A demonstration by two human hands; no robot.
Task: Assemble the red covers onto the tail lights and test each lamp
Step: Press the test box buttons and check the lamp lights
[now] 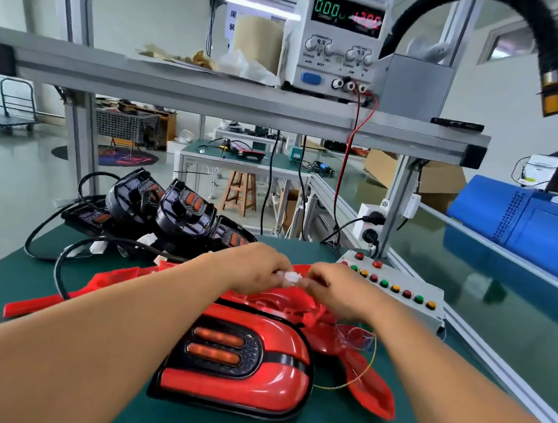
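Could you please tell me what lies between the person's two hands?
A small white connector, pinched on either side by the left hand and the right hand, as the head view shows.

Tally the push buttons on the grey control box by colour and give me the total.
Red buttons: 5 (the one at the long row's left end shows only partly)
Green buttons: 3
Yellow buttons: 3
Total: 11, all on the control box
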